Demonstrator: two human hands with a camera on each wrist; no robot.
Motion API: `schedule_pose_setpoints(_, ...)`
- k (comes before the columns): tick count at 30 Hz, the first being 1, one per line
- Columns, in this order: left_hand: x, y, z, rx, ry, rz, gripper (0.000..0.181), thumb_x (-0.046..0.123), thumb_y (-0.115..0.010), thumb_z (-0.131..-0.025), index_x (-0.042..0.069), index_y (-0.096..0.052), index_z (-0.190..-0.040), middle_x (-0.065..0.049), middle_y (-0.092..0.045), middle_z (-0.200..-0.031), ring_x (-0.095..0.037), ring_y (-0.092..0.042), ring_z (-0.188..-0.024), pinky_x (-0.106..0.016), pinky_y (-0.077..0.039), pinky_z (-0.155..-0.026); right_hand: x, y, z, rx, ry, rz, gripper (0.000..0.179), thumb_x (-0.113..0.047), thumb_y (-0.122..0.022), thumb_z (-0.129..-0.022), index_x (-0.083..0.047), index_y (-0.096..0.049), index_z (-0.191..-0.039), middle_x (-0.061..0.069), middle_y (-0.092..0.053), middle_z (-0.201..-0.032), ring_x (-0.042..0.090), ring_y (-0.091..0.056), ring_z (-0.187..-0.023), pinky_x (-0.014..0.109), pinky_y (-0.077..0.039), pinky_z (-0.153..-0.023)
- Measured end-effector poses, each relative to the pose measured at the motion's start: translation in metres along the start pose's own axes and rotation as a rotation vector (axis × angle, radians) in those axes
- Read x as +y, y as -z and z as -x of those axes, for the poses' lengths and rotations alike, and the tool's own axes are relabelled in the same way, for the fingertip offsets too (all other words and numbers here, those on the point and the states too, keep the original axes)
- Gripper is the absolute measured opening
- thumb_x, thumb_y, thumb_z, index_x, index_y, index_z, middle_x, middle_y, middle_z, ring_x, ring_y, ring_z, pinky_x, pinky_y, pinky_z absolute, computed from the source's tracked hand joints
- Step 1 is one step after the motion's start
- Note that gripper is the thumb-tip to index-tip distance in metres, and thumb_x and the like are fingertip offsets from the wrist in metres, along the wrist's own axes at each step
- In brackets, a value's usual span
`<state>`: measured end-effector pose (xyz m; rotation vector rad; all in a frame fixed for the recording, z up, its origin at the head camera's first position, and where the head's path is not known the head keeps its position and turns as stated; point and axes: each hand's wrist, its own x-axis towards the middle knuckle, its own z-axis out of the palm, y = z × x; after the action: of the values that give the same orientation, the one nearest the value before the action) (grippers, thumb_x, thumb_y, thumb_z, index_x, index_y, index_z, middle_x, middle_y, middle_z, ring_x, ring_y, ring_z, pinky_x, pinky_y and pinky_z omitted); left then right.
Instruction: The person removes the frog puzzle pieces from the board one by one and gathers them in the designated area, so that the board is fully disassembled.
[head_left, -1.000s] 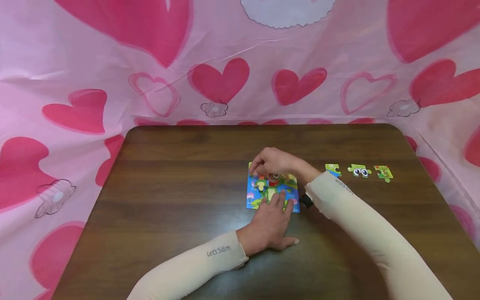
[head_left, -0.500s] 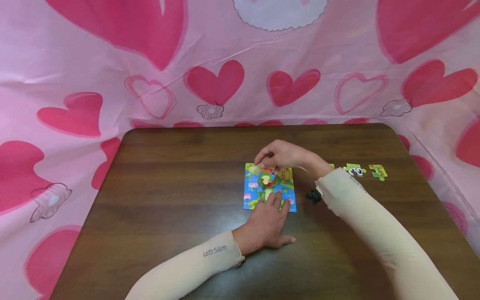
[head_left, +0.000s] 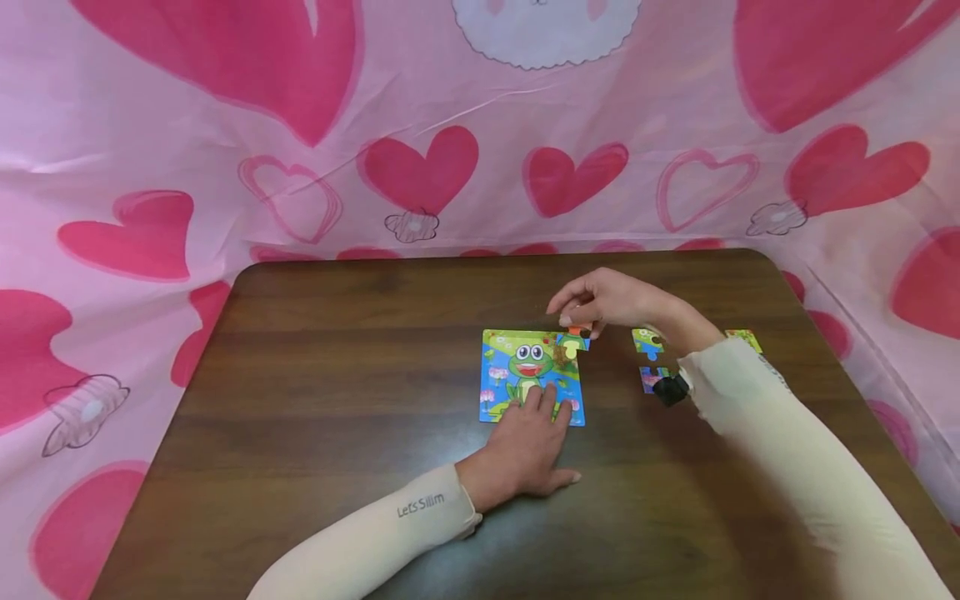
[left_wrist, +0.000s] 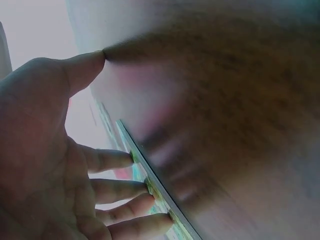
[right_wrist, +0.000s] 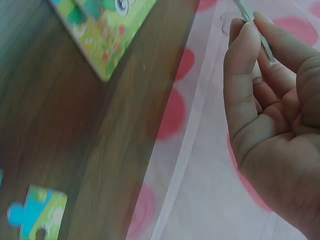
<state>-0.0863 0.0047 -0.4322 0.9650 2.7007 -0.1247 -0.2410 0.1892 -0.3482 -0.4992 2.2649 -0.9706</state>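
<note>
A square frog puzzle board [head_left: 491,354] lies on the table, with the frog's eyes and red mouth showing. My left hand [head_left: 522,446] rests at its lower edge, fingers spread on the picture and thumb out over the wood. In the left wrist view, several fingertips [left_wrist: 162,217] touch the board's edge. My right hand [head_left: 611,300] is raised over the board's top right corner. It pinches a jigsaw piece [head_left: 574,342] between thumb and fingers. Blue, green and orange show on this piece, which appears edge-on in the right wrist view.
Loose jigsaw pieces lie right of the board: a green and blue piece [head_left: 645,340], a purple and blue piece [head_left: 648,380] and a green piece [head_left: 742,339] partly behind the right sleeve. A black device [head_left: 671,389] sits at the right wrist. A pink heart-print cloth [head_left: 322,108] hangs beyond the table.
My right hand has moved right with the jigsaw piece, from over the frog's face to the board's top right corner. My left hand stays on the board. The head view has shifted slightly.
</note>
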Motion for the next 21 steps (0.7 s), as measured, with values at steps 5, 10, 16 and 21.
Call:
schedule_pose_setpoints(5, 0.000, 0.000, 0.001, 0.010, 0.008, -0.014, 0.095, 0.079, -0.052, -0.087, 0.016, -0.035, -0.156, -0.012, -0.034, -0.163, -0.028, -0.038, -0.143, -0.038, -0.050, -0.105, 0.013, 0.015, 0.017, 0.030, -0.045, -0.006, 0.032, -0.023, -0.069, -0.097, -0.009, -0.067, -0.126, 0.017, -0.068, -0.091, 0.023, -0.061, -0.074, 0.038, -0.059, -0.073)
schedule_pose_setpoints(10, 0.001, 0.001, 0.001, 0.017, 0.004, -0.020, 0.093, 0.078, -0.052, -0.087, 0.017, -0.035, -0.156, -0.011, -0.034, -0.163, -0.028, -0.038, -0.143, -0.038, -0.049, -0.106, 0.034, 0.029, 0.040, 0.081, -0.094, 0.008, 0.033, -0.025, -0.070, -0.097, -0.007, -0.067, -0.125, 0.012, -0.065, -0.086, 0.022, -0.058, -0.072, 0.035, -0.054, -0.067)
schedule_pose_setpoints(16, 0.001, 0.001, 0.003, 0.019, -0.004, -0.046, 0.092, 0.079, -0.050, -0.088, 0.018, -0.035, -0.155, -0.010, -0.035, -0.162, -0.026, -0.039, -0.142, -0.036, -0.050, -0.103, 0.060, 0.042, 0.061, 0.120, -0.128, 0.011, 0.034, -0.027, -0.069, -0.097, -0.003, -0.066, -0.122, 0.006, -0.065, -0.085, 0.018, -0.056, -0.071, 0.034, -0.052, -0.064)
schedule_pose_setpoints(21, 0.001, 0.001, 0.003, 0.021, -0.004, -0.062, 0.092, 0.080, -0.049, -0.087, 0.018, -0.036, -0.155, -0.010, -0.036, -0.161, -0.026, -0.039, -0.141, -0.034, -0.051, -0.101, 0.082, 0.051, 0.076, 0.159, -0.162, 0.048, 0.033, -0.026, -0.069, -0.097, -0.001, -0.068, -0.119, 0.004, -0.069, -0.091, 0.016, -0.058, -0.075, 0.032, -0.053, -0.069)
